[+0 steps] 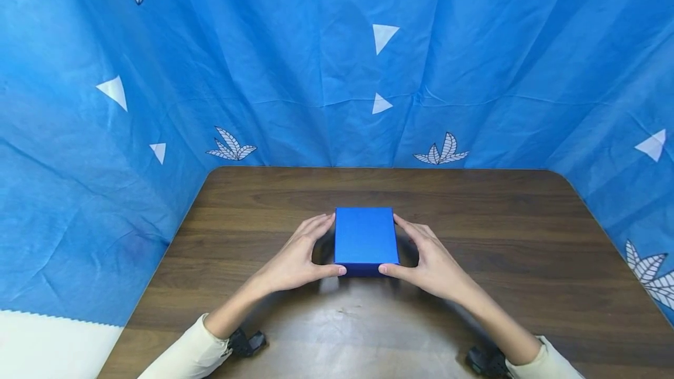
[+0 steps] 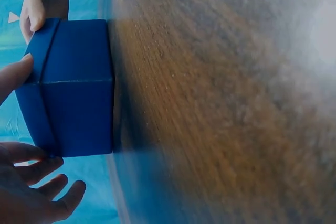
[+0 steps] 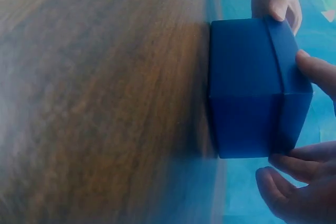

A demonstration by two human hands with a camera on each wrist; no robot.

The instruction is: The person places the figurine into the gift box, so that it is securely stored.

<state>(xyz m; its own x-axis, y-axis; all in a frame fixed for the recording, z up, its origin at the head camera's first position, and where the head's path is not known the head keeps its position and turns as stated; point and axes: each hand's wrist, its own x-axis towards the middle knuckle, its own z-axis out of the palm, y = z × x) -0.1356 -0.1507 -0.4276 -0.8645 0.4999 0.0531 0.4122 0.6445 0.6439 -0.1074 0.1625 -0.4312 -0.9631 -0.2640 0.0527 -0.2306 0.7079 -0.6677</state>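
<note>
A blue lidded box (image 1: 365, 235) rests on the wooden table, near the middle in the head view. Its lid (image 2: 39, 80) meets the base along a seam that shows in both wrist views. My left hand (image 1: 300, 256) grips the lid from the left, thumb on the front face and fingertips at the back corner. From the right, my right hand (image 1: 434, 259) holds the lid the same way, thumb in front and fingers behind. The lid sits down on the base (image 3: 244, 87), and the inside of the box is hidden.
The brown wooden table (image 1: 253, 197) has rounded far corners. A blue curtain (image 1: 316, 63) with white triangles and leaf prints hangs behind it and along both sides. Dark wrist devices (image 1: 247, 343) are strapped near the pale sleeves (image 1: 189, 352).
</note>
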